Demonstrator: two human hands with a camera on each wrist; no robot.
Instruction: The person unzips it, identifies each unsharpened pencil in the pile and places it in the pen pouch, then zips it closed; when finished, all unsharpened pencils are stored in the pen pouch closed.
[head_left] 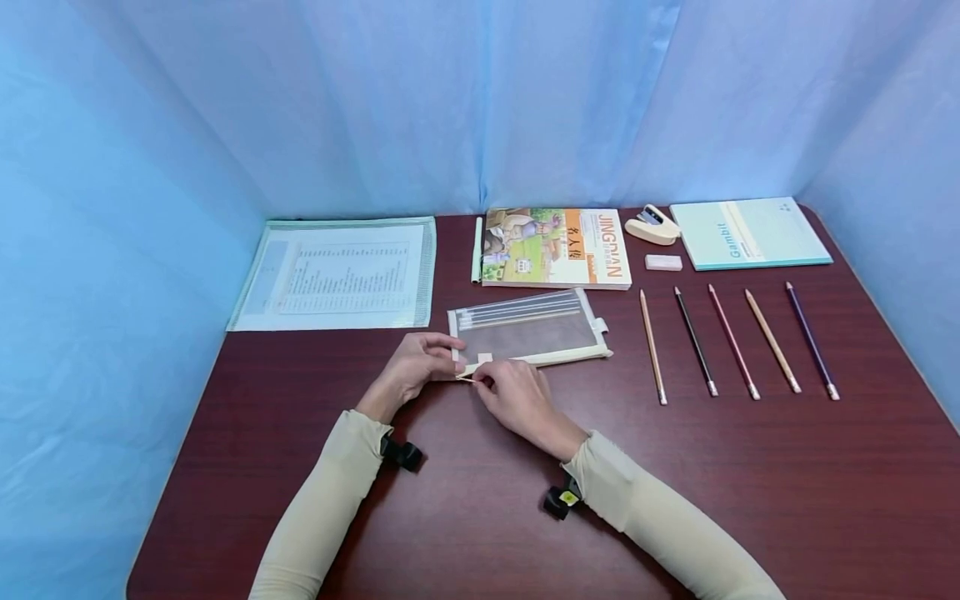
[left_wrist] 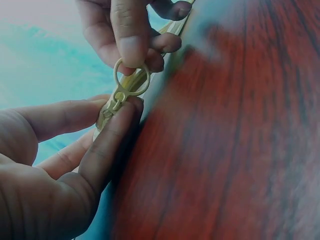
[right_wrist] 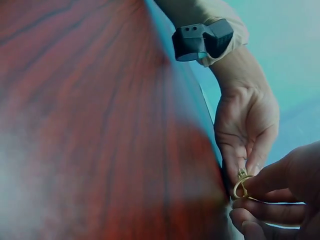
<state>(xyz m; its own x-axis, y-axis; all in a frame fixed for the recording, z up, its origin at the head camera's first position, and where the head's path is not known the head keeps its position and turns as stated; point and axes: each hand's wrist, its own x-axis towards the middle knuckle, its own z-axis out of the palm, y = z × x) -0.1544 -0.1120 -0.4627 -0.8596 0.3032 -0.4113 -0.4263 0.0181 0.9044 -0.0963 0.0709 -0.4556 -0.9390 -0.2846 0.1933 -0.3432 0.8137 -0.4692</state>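
Note:
A see-through zip pouch (head_left: pixel 525 337) with a cream zipper edge lies at the middle of the table, several long thin strips showing inside along its far side. My left hand (head_left: pixel 412 367) pinches the pouch's near left corner, at the end of the zipper, between thumb and fingers. Right beside it, my right hand (head_left: pixel 525 398) pinches the zipper's ring pull (left_wrist: pixel 148 81). In the right wrist view the same ring pull (right_wrist: pixel 235 189) stands out from the zipper, close to the left fingertips. Most of the zipper's teeth are hidden by the fingers.
Several pencils (head_left: pixel 692 342) lie in a row to the right. Behind are a colourful book (head_left: pixel 555 250), a pale pen-like stick (head_left: pixel 477 250), a stapler (head_left: pixel 654 227), an eraser (head_left: pixel 663 262) and a light-blue notebook (head_left: pixel 750 233). A document folder (head_left: pixel 345 275) lies back left.

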